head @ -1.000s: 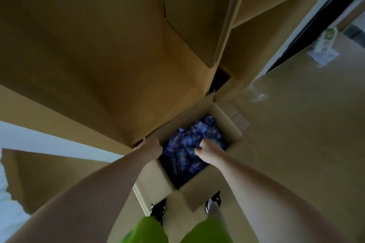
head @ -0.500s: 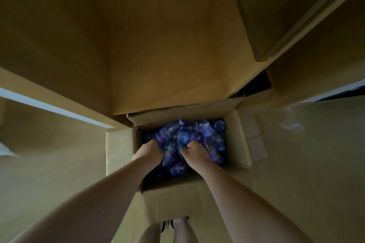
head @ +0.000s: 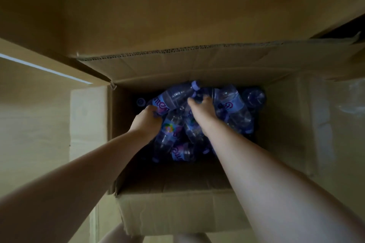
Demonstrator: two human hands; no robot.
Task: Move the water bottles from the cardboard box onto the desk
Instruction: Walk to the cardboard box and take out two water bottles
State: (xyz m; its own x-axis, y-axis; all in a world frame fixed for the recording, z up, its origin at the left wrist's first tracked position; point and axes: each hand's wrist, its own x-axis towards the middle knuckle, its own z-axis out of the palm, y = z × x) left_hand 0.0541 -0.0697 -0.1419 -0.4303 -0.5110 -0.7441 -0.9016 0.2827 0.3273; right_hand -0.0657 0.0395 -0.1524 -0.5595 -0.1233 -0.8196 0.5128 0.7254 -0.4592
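Inside the cardboard box (head: 177, 211) on the floor, both hands reach into the pile of water bottles (head: 233, 108). The left hand (head: 147, 120) grasps the bottom of the top bottle (head: 173, 97); the right hand (head: 203, 107) curls over its neck end. Lift it level, clear of the flaps. Compared with a second ago, the view is nearer and both hands are deeper.
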